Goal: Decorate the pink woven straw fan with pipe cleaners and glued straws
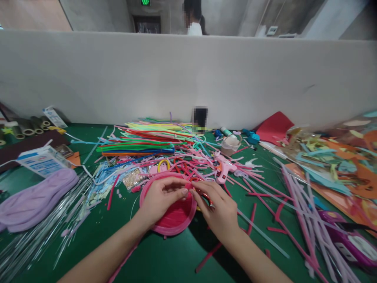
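My left hand (166, 196) and my right hand (218, 208) meet above a round pink-red disc with a paler pink rim (165, 230). The fingertips of both hands pinch a small pink-red piece (188, 185), mostly covered by the fingers. A shiny red curved handle (207, 195) shows by my right fingers; the rest of that tool is hidden, and I cannot tell whether the hand holds it. Part of the disc lies under my left hand. Beyond the disc lies a pink glue gun (225, 169).
Bundles of coloured pipe cleaners (138, 146) lie at the back, before a grey partition (176, 78). Silver stems (44, 224) and a lilac braided piece (38, 200) are at left. Lilac strips (306, 220), a purple device (350, 239) and paper scraps (332, 161) lie right.
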`<state>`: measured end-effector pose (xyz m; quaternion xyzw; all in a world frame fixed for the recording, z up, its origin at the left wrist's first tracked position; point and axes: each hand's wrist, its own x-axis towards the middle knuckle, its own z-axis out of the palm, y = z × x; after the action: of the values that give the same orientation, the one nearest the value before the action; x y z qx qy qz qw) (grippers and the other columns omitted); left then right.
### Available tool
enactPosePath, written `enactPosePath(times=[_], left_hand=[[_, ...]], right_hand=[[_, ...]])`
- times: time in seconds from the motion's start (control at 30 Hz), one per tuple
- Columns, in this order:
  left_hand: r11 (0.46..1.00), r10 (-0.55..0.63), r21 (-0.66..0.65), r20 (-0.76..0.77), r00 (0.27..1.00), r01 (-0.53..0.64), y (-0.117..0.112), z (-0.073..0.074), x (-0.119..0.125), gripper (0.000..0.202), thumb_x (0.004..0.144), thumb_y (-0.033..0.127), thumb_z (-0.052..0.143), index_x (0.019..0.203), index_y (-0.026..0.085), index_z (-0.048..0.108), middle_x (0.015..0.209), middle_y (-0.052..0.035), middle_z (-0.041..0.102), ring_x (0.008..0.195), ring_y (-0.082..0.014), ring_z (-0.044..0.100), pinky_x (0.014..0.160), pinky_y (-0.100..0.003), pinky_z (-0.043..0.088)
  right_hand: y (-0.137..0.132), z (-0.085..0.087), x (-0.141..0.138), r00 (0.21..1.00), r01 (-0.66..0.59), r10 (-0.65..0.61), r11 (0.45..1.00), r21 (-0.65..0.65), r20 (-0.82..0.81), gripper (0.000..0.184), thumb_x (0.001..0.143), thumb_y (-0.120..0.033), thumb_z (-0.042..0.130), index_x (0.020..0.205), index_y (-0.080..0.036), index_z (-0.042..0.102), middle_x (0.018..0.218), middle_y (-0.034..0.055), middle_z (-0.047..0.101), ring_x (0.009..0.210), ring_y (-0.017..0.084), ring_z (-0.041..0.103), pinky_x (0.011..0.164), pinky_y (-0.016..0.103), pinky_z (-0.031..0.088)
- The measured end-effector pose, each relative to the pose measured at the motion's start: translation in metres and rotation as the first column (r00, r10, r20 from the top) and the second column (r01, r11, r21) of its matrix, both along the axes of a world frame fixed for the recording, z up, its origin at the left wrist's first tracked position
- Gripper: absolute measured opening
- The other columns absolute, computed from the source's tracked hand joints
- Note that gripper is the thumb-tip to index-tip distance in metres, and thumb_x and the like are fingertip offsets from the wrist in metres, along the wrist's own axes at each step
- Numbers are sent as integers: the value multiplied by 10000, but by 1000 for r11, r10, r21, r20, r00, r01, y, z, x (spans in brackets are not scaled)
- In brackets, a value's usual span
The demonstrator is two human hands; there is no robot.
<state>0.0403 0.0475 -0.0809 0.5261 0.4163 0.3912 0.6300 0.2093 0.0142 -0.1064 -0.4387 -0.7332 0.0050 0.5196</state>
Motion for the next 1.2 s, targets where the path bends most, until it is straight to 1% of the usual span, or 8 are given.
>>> enactPosePath(times=[0.17, 0.27, 0.47, 0.53, 0.67, 0.9, 1.0, 1.2], left_hand=[[1000, -8, 15, -27, 1000, 9, 0, 2, -1, 265, 736, 374, 784, 901, 174, 726, 777, -30, 743, 715, -180, 704, 759, -316, 581], [1000, -24, 11, -22, 999, 24, -1, 2, -2, 257, 734, 385, 785, 881, 182, 731, 757, -32, 747, 720, -189, 712, 751, -316, 581], [996, -81, 40, 16, 997, 81, 0, 6, -9, 163, 756, 343, 775, 825, 196, 757, 689, -14, 738, 663, -166, 699, 696, -273, 566], [994, -102, 49, 32, 994, 101, 0, 8, -10, 144, 760, 323, 775, 834, 200, 760, 694, -9, 739, 656, -154, 694, 688, -256, 561], [992, -117, 60, 31, 993, 115, -1, 10, -10, 161, 780, 343, 755, 853, 199, 752, 695, -10, 732, 663, -154, 690, 688, -256, 563], [987, -142, 83, 12, 990, 141, -3, 14, -8, 170, 814, 357, 716, 824, 188, 727, 678, -1, 707, 652, -139, 671, 685, -237, 556], [984, -160, 88, 15, 987, 158, -3, 15, -7, 176, 827, 352, 705, 808, 178, 719, 674, 1, 701, 639, -129, 663, 671, -224, 548], [992, -113, 57, 7, 994, 112, -3, 12, -5, 195, 820, 348, 713, 852, 155, 720, 675, -6, 714, 642, -123, 663, 663, -204, 542]], right_hand=[[-1, 3, 0, 998, -42, 39, 997, -61, -49, 228, 899, -143, 602, 1092, -234, 682, 973, 76, 737, 895, 190, 699, 811, 335, 590], [-2, 7, 0, 981, -105, 73, 978, -178, -179, 193, 896, -165, 610, 1040, -246, 710, 957, 60, 744, 876, 187, 700, 799, 328, 584], [-3, 19, 1, 836, -337, 46, 829, -446, -547, 91, 828, -285, 702, 875, -246, 769, 844, 41, 746, 739, 178, 687, 655, 279, 569], [-3, 21, 1, 790, -401, 41, 789, -465, -612, 101, 807, -302, 721, 861, -236, 774, 824, 43, 739, 726, 174, 680, 641, 273, 562], [-4, 22, 1, 731, -459, 36, 765, -452, -682, 92, 765, -273, 759, 849, -234, 760, 807, 25, 723, 732, 157, 674, 649, 251, 552], [-5, 21, -2, 715, -483, 20, 737, -473, -699, 119, 745, -279, 774, 832, -219, 720, 786, 21, 718, 702, 154, 679, 643, 255, 564], [-5, 19, -2, 724, -464, 23, 755, -463, -689, 154, 749, -269, 777, 877, -220, 706, 788, 15, 721, 697, 144, 679, 642, 241, 562], [-6, 15, -2, 894, -210, 43, 919, -333, -446, 37, 844, -219, 685, 863, -217, 716, 812, 25, 733, 724, 154, 681, 672, 260, 551]])
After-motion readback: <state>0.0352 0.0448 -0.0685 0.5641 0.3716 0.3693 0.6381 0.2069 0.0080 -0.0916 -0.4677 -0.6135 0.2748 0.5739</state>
